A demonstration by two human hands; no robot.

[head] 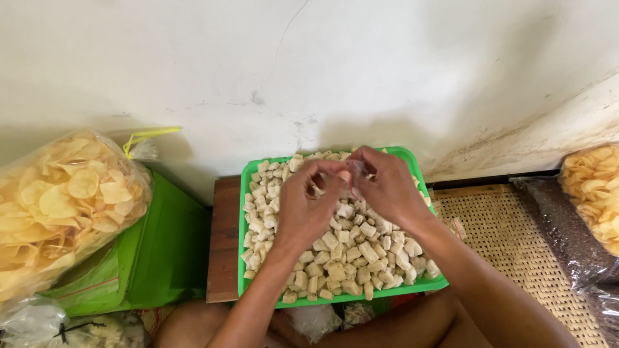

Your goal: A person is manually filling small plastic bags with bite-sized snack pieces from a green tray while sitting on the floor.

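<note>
A green plastic tray (244,193) heaped with several small pale wrapped snack pieces (351,251) rests on a dark wooden board against the white wall. My left hand (308,205) and my right hand (387,187) meet above the tray's far half. Their fingertips pinch one small piece in clear wrapping (351,175) between them. Both forearms reach in from the bottom edge.
A big clear bag of pale round crackers (61,206) lies at left on a green box (161,258). A woven bamboo mat (516,245) lies at right, beside a dark bag (567,232) and another cracker bag (596,193).
</note>
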